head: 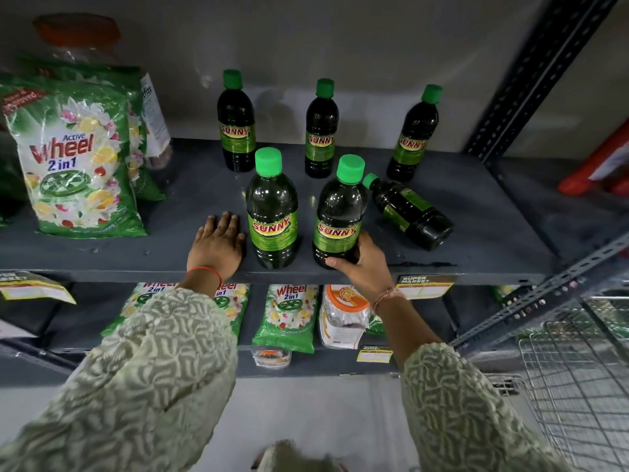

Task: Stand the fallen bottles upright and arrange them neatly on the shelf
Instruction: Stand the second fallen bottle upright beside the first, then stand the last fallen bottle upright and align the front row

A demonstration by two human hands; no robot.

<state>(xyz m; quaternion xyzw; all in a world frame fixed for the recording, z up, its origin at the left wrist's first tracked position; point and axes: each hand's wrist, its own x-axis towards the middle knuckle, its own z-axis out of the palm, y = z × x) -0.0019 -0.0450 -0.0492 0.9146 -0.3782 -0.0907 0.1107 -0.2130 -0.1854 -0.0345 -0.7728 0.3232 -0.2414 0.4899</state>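
Observation:
Dark Sunny bottles with green caps stand on the grey shelf (476, 240). Three stand upright at the back: left (236, 127), middle (321, 134), right (413, 137). Two more stand upright near the front edge: one (272, 212) left of centre and one (338, 216) beside it. My right hand (366, 267) is wrapped around the base of that second front bottle. One bottle (412, 212) lies on its side behind and to the right, cap pointing left. My left hand (218, 245) rests flat on the shelf, fingers apart, just left of the first front bottle.
Green Wheel detergent bags (75, 158) stand at the shelf's left. More bags (286, 318) and a jar (343, 315) sit on the lower shelf. A slotted upright post (531, 76) rises at the right, and a wire basket (578, 379) sits at lower right.

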